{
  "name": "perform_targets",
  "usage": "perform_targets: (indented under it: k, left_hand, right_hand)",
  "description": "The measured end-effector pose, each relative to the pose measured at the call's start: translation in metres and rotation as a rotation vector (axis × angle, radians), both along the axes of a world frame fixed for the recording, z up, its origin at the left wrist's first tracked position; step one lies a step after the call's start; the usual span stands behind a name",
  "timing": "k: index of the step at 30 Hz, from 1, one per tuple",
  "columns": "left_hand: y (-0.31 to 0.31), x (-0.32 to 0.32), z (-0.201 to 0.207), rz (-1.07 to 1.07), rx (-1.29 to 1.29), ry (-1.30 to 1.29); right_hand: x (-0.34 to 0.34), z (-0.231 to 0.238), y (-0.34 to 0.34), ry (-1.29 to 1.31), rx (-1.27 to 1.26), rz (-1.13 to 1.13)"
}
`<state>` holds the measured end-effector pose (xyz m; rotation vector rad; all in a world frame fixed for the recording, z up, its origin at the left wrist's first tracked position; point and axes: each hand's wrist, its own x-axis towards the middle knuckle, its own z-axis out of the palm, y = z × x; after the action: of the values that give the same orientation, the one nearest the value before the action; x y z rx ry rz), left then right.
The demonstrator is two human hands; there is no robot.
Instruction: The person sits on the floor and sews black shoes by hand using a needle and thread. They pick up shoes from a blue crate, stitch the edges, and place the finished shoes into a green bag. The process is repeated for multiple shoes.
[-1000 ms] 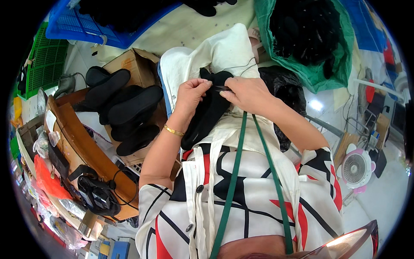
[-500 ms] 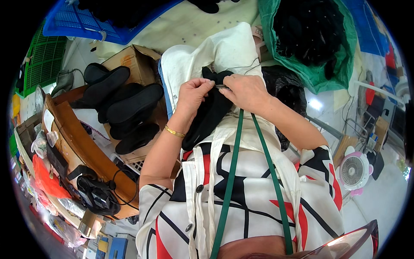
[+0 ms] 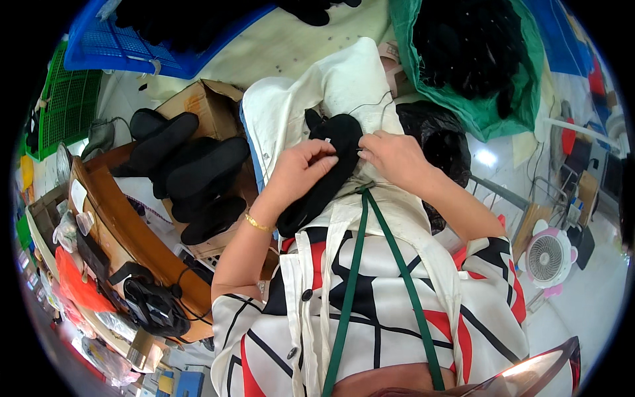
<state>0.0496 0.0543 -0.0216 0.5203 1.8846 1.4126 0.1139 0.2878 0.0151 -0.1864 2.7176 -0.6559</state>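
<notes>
A black cloth shoe (image 3: 340,142) lies slantwise across my lap, on a white apron (image 3: 354,73). My left hand (image 3: 301,169) grips its left side, thumb and fingers closed on the dark fabric near a small white spot. At the opposite edge of the shoe, my right hand (image 3: 397,157) has thumb and forefinger pinched together. Something thin and small shows at those fingertips, too fine to name. A dark thread (image 3: 374,104) runs loosely over the apron above the shoe. Another small dark piece (image 3: 313,119) pokes out beside the shoe's far end.
Several black shoes (image 3: 205,165) are piled to the left, by a cardboard box (image 3: 198,109) and a brown wooden table (image 3: 145,241). A green sack (image 3: 473,122) of black pieces stands far right, near a black plastic bag (image 3: 433,132). A white-and-pink fan (image 3: 548,258) is at right.
The shoe's far end has turned into fuller view. My hands have moved apart and slightly nearer to me, the right one now at the shoe's right edge.
</notes>
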Motion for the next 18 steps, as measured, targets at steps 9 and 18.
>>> perform_targets:
  k: [9, 18]
  left_hand:
    - [0.007, 0.024, 0.012, -0.006, -0.294, 0.039]
    - [0.004, 0.021, 0.050, -0.020, -0.201, 0.558]
  right_hand:
    - [-0.001, -0.006, 0.035, -0.165, -0.442, -0.397]
    - [-0.019, -0.020, 0.022, -0.130, -0.933, -0.457]
